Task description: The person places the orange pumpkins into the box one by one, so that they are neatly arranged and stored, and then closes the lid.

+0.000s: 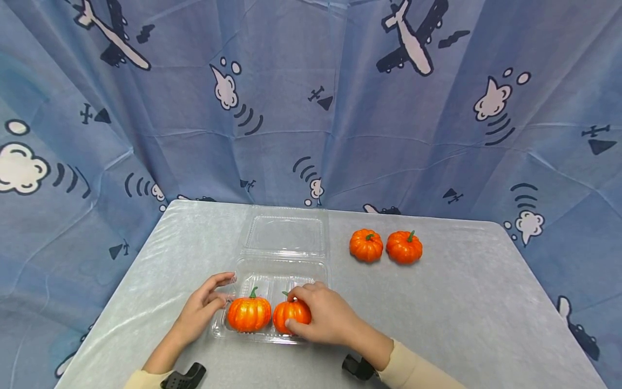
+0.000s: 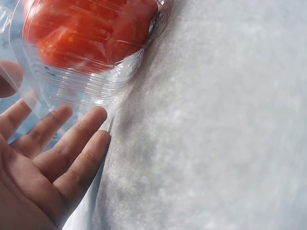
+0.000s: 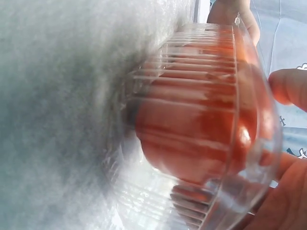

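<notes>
A clear plastic clamshell container (image 1: 262,337) lies with its lid folded back on the table. In its left front part sits an orange toy pumpkin (image 1: 249,314) with a green stem. Beside it is a second toy pumpkin (image 1: 286,315), which my right hand (image 1: 325,313) grips between thumb and fingers. In the right wrist view this pumpkin (image 3: 187,120) shows through the ribbed clear wall. My left hand (image 1: 199,310) is at the container's left edge, its fingers (image 2: 79,139) fairly straight against or close to the clear side; firm contact cannot be told.
Two more orange toy pumpkins, one (image 1: 366,246) left of the other (image 1: 404,247), stand on the cloth-covered table (image 1: 437,313) right of the lid (image 1: 286,235). A blue curtain (image 1: 291,108) with printed aeroplanes hangs behind the table's far edge.
</notes>
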`<state>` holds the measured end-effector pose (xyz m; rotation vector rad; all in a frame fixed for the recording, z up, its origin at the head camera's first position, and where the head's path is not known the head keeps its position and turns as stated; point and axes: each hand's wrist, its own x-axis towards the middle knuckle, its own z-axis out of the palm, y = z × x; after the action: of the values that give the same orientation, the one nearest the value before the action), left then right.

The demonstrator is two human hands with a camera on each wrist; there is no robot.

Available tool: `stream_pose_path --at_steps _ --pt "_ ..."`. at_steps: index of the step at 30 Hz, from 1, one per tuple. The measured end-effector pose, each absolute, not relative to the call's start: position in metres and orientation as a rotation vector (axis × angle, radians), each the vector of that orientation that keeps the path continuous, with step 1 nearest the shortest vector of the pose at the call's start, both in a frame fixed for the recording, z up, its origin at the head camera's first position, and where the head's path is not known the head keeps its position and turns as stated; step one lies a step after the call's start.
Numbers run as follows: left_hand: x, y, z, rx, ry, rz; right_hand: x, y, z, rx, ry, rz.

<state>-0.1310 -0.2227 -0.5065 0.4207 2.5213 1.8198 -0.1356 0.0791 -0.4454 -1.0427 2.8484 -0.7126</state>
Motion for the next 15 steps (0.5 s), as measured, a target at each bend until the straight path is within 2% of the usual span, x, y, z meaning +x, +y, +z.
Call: stream_pose_path --at_steps 15 --pt "-0.1306 -0.2223 -0.5058 0.405 2.532 1.805 -0.1348 0.0782 -0.4493 -1.075 2.868 -0.752"
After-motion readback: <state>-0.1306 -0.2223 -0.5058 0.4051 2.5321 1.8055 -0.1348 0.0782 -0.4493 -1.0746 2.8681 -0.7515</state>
